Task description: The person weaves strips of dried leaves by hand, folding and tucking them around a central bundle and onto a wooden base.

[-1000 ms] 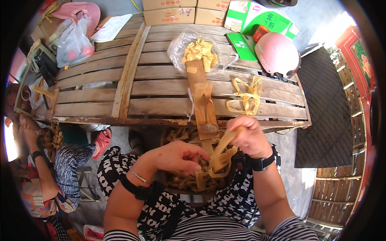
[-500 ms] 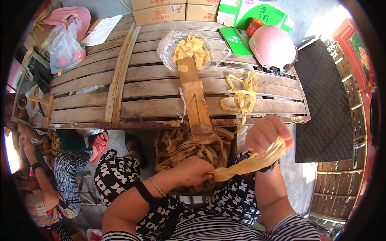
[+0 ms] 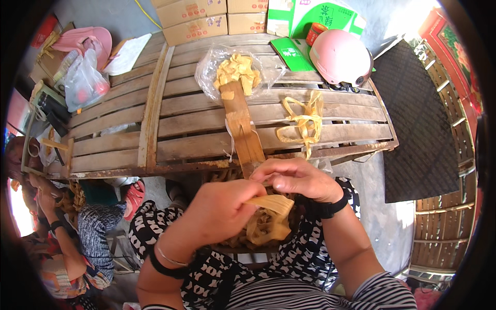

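My left hand (image 3: pixel 222 206) is closed on a pale yellow, pleated, ribbon-like strip (image 3: pixel 268 227). Its loose part folds over and hangs down above my lap. Close by on the right, my right hand (image 3: pixel 302 181) is curled, thumb against fingers; what it pinches is hidden. Both hands are over a box of tangled brownish-yellow strips (image 3: pixel 232 240), which they mostly cover. Just beyond them, a narrow wooden board (image 3: pixel 240 126) with a raised block slopes from the table toward the box. At its far end, short yellow pieces (image 3: pixel 237 72) lie on clear plastic.
Looped yellow strips (image 3: pixel 307 121) lie on the slatted table (image 3: pixel 191 134). Farther back are a pink helmet (image 3: pixel 341 57), a red tin (image 3: pixel 315 33), green cardboard (image 3: pixel 292 54) and cartons (image 3: pixel 199 26). A plastic bag (image 3: pixel 85 82) is at left, above another person's hands (image 3: pixel 46 194).
My hands have come together near the board's lower end; before, they were apart with the strip stretched between them. The strip now folds and hangs from my left hand.
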Demonstrator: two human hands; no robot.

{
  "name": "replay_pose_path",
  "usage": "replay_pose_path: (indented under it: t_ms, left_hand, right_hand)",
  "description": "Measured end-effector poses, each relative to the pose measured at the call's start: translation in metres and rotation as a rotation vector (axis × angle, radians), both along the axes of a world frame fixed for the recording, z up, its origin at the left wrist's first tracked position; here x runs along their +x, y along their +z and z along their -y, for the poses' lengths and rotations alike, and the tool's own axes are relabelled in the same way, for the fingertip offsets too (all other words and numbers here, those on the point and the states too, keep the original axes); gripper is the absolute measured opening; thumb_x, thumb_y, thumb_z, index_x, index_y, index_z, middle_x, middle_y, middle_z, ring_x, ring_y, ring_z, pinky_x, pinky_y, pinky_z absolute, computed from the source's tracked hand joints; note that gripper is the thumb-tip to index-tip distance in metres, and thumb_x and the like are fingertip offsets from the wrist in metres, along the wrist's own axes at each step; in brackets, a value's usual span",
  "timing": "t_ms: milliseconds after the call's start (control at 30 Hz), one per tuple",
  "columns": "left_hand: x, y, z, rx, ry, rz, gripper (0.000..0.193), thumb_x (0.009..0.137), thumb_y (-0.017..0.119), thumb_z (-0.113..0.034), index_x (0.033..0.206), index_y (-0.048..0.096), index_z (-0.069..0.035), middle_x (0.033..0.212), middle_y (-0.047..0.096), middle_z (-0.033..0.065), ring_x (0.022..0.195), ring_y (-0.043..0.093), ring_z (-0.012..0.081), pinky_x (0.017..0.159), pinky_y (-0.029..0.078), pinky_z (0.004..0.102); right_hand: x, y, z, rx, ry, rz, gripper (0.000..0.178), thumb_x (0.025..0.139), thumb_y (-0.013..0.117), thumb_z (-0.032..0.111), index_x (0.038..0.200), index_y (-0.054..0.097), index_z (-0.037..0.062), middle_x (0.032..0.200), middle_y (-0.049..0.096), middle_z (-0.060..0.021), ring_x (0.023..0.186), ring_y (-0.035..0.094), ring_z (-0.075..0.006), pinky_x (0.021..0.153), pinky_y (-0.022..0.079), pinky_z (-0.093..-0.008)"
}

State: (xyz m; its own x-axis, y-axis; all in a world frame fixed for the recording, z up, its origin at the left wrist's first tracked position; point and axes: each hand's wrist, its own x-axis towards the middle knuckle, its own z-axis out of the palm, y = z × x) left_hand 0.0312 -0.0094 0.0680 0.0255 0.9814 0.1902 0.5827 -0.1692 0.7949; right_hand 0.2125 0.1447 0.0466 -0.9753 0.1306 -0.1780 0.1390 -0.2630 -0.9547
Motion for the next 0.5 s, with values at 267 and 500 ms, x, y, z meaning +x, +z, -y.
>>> replay_pose_path:
  t_ms: [267, 500]
  left_hand:
    - [0.007, -0.005, -0.012, 0.177, 0.247, -0.316, 0.037, 0.075, 0.065, -0.006, 0.112, 0.062, -0.008, 0.088, 0.062, 0.0062, 0.069, 0.065, 0.027, 0.06, 0.052, 0.0357]
    - [-0.061, -0.025, 0.001, 0.377, 0.614, -0.425, 0.03, 0.082, 0.059, 0.004, 0.11, 0.066, -0.003, 0.087, 0.065, 0.0116, 0.076, 0.063, 0.0233, 0.068, 0.052, 0.0324]
  right_hand:
    - [-0.002, 0.001, 0.01, 0.059, 0.131, -0.009, 0.035, 0.095, 0.065, 0.027, 0.116, 0.059, -0.0009, 0.087, 0.06, -0.0027, 0.075, 0.054, -0.009, 0.07, 0.045, -0.0254]
    - [0.031, 0.0, -0.019, -0.451, -0.167, -0.719, 0.03, 0.088, 0.061, 0.024, 0.076, 0.068, -0.0027, 0.054, 0.061, -0.0088, 0.039, 0.051, -0.0157, 0.063, 0.05, -0.0381]
